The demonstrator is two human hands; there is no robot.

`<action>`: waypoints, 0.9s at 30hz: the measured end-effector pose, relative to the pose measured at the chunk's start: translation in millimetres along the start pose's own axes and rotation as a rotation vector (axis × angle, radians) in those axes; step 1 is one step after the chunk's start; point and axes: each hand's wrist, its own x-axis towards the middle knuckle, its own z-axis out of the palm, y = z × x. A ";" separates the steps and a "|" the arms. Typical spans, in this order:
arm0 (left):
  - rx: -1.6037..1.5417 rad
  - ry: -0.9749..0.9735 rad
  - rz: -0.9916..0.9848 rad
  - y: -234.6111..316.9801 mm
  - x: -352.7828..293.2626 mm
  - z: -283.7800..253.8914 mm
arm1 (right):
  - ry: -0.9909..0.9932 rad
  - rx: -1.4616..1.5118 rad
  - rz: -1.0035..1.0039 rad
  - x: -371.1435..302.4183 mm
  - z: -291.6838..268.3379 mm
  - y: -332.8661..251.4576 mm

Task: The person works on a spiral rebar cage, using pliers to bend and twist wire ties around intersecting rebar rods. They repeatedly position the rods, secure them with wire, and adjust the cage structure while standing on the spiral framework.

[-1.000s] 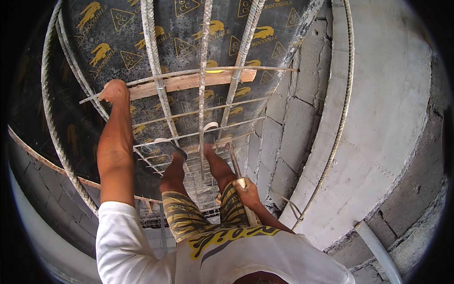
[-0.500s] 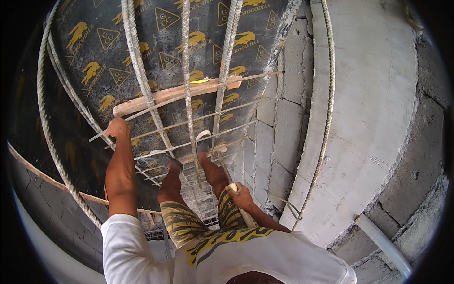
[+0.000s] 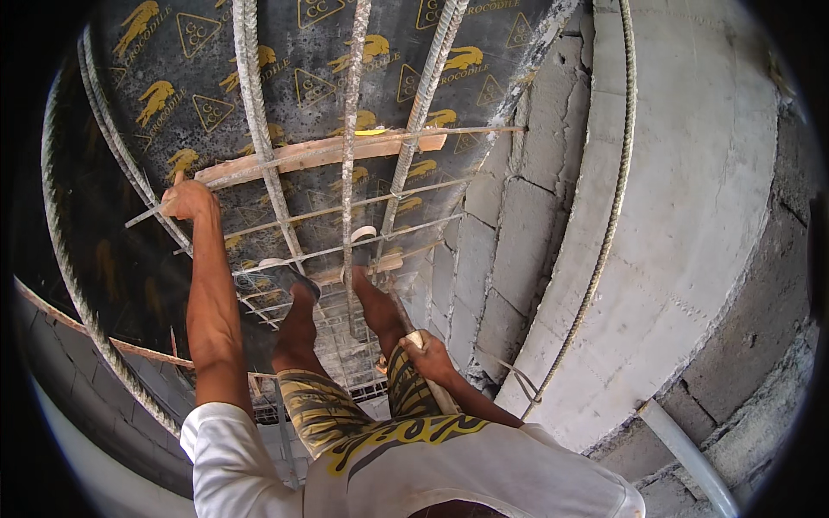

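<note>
My left hand (image 3: 190, 200) is closed round a steel reinforcing bar (image 3: 147, 213), where a thin crossbar meets the upright bars at the left end of a wooden plank (image 3: 302, 157). The plank lies across behind the upright rebars (image 3: 259, 121). Low on the right, my right hand (image 3: 427, 356) is wrapped round a pale wooden pole (image 3: 445, 399) that slants up toward my feet. What the pole's far end rests on is hard to make out. My feet, in dark slippers (image 3: 298, 281) with pale soles, stand on the lower part of the rebar grid.
Dark formwork board (image 3: 155, 52) with yellow print backs the bars. Bent rebars (image 3: 65, 250) curve down on the left. To the right are a block wall (image 3: 527, 233), a smooth concrete face (image 3: 682, 173), a hanging rebar (image 3: 617, 198) and a grey pipe (image 3: 691, 453).
My left arm reaches a little farther up and left, with the hand still on the bar. The view has shifted slightly; my right hand keeps its hold on the pole.
</note>
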 end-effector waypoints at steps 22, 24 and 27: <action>0.706 0.347 0.155 39.1 -68.8 60.8 | -0.071 0.196 -0.013 4.6 1.2 -8.6; 0.743 0.389 0.141 39.6 -68.3 62.2 | -0.074 0.161 0.027 4.9 -3.6 -13.6; 0.719 0.486 0.069 38.7 -67.8 67.5 | -0.111 0.303 0.032 7.6 -16.2 -43.3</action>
